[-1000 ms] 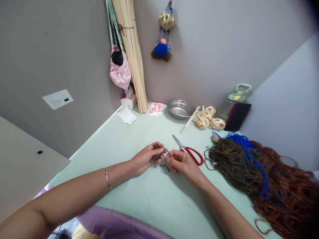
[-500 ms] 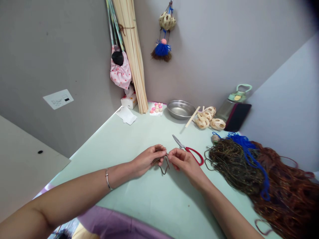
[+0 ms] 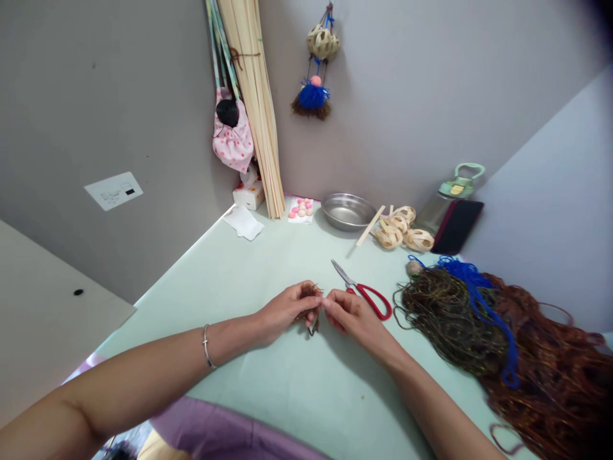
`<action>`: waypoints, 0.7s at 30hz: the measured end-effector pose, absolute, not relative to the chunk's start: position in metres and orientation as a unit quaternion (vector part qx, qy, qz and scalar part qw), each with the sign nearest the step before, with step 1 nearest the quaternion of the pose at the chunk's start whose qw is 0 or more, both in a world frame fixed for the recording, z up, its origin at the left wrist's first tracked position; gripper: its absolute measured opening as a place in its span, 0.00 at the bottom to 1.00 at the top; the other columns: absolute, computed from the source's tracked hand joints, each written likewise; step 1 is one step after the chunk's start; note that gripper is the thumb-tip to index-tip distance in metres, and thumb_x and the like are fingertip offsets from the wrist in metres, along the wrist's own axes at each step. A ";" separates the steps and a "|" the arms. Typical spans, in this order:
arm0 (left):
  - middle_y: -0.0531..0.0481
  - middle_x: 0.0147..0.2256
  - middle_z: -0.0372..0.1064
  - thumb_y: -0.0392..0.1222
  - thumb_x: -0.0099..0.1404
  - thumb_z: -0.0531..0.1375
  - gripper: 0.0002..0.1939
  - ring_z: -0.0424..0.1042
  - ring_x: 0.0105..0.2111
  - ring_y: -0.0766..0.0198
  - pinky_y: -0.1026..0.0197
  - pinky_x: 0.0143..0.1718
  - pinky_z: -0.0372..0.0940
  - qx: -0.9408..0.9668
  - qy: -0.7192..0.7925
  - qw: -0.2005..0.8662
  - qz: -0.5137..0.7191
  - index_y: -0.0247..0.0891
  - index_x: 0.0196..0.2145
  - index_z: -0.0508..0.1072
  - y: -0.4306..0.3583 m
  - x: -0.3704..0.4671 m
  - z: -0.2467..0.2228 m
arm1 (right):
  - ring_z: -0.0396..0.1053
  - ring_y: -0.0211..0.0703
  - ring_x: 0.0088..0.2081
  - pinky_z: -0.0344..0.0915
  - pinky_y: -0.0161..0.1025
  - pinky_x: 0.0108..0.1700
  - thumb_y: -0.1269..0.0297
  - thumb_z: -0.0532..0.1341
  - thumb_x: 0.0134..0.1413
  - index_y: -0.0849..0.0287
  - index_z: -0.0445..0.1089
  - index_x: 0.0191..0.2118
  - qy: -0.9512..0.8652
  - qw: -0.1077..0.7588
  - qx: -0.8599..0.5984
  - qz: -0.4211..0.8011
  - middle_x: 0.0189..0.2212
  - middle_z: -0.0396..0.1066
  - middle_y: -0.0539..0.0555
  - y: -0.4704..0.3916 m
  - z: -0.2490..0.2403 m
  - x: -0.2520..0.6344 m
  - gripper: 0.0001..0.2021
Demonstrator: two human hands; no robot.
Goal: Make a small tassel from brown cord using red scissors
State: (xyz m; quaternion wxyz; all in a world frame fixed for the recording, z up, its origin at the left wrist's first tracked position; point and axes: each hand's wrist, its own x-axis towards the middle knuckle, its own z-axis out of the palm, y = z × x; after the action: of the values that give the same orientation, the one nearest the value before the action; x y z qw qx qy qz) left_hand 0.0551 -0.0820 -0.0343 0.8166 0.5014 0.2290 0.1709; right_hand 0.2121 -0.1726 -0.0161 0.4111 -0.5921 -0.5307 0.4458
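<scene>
My left hand [image 3: 290, 308] is closed around a small brown yarn bundle [image 3: 311, 291] with frayed ends sticking up over the fingers. A loose end of the yarn hangs beneath that hand. Close against it, my right hand [image 3: 349, 310] pinches with thumb and forefinger at the bundle's side; whatever strand lies in the pinch is too small to see clearly. Just behind the right hand, red-handled scissors [image 3: 373, 300] lie on the pale green tabletop [image 3: 287, 377], blades spread slightly and pointing away to the left.
Brown and olive yarn heaps [image 3: 541, 358] with blue cord [image 3: 502, 332] fill the right side. Along the back are a metal bowl [image 3: 348, 214], woven strip balls [image 3: 390, 233], a bottle [image 3: 438, 201], a phone [image 3: 457, 227] and pink beads [image 3: 301, 207]. Wooden strips [image 3: 261, 115] lean in the corner.
The yarn loop that hung between my hands has been drawn in and now dangles shorter under the left hand. My right hand has shifted slightly, its fingertips now meeting the left thumb.
</scene>
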 end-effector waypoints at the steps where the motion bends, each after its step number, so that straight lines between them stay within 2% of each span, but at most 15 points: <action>1: 0.56 0.24 0.62 0.44 0.60 0.64 0.13 0.62 0.22 0.72 0.67 0.26 0.61 0.503 0.221 0.818 0.170 0.38 0.35 0.65 -0.083 0.055 -0.035 | 0.51 0.33 0.22 0.47 0.35 0.25 0.46 0.56 0.61 0.58 0.59 0.24 -0.531 0.412 -0.591 0.445 0.19 0.56 0.45 -0.172 -0.017 0.212 0.22; 6: 0.53 0.31 0.64 0.46 0.60 0.64 0.14 0.65 0.25 0.72 0.66 0.29 0.64 0.490 0.217 0.826 0.177 0.37 0.36 0.64 -0.082 0.056 -0.034 | 0.54 0.34 0.22 0.50 0.35 0.26 0.50 0.58 0.60 0.59 0.66 0.29 -0.494 0.462 -0.603 0.423 0.20 0.59 0.46 -0.170 -0.019 0.213 0.17; 13: 0.54 0.29 0.62 0.46 0.58 0.66 0.14 0.65 0.26 0.71 0.66 0.28 0.63 0.502 0.213 0.821 0.167 0.36 0.35 0.66 -0.081 0.055 -0.036 | 0.55 0.35 0.22 0.51 0.35 0.26 0.55 0.65 0.50 0.59 0.69 0.30 -0.443 0.488 -0.607 0.444 0.20 0.62 0.46 -0.168 -0.015 0.207 0.12; 21: 0.56 0.24 0.62 0.39 0.58 0.63 0.07 0.64 0.23 0.71 0.68 0.27 0.61 0.471 0.218 0.838 0.167 0.37 0.32 0.67 -0.076 0.054 -0.031 | 0.55 0.35 0.22 0.50 0.35 0.27 0.60 0.62 0.50 0.58 0.66 0.28 -0.458 0.475 -0.615 0.431 0.19 0.60 0.45 -0.171 -0.012 0.204 0.08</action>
State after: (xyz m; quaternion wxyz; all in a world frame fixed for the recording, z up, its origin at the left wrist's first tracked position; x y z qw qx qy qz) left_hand 0.0538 -0.0764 -0.0310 0.8383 0.4708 0.2185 0.1667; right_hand 0.2042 -0.1706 -0.0117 0.4755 -0.6154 -0.4578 0.4309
